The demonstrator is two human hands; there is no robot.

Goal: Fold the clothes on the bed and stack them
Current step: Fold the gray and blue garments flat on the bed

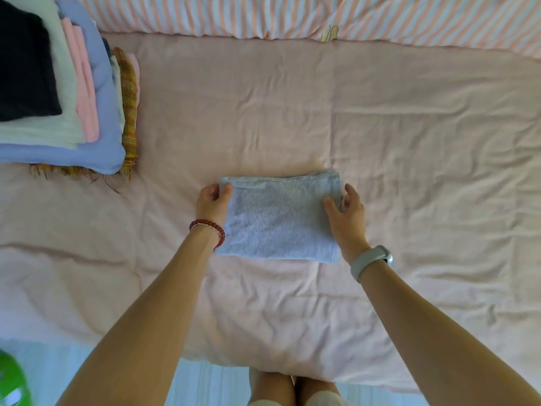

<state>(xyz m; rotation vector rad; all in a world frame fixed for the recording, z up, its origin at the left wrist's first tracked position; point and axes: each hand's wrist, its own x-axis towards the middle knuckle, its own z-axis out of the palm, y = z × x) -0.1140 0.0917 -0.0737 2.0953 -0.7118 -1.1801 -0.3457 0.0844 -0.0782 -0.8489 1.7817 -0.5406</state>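
While lying flat on the wrinkled pink bed sheet (pixel 292 118), the folded grey-blue terry cloth (pixel 278 218) is being pinched at its left edge by the left hand (pixel 212 202) and at its right edge by the right hand (pixel 347 210); the tall pile of folded clothes (pixel 58 98) is being kept well apart, far left.

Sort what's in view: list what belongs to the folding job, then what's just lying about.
Job: grey folded cloth, left hand and right hand at its sides, stack of folded clothes, pink bed sheet.
Lying about: striped bedding, green object.
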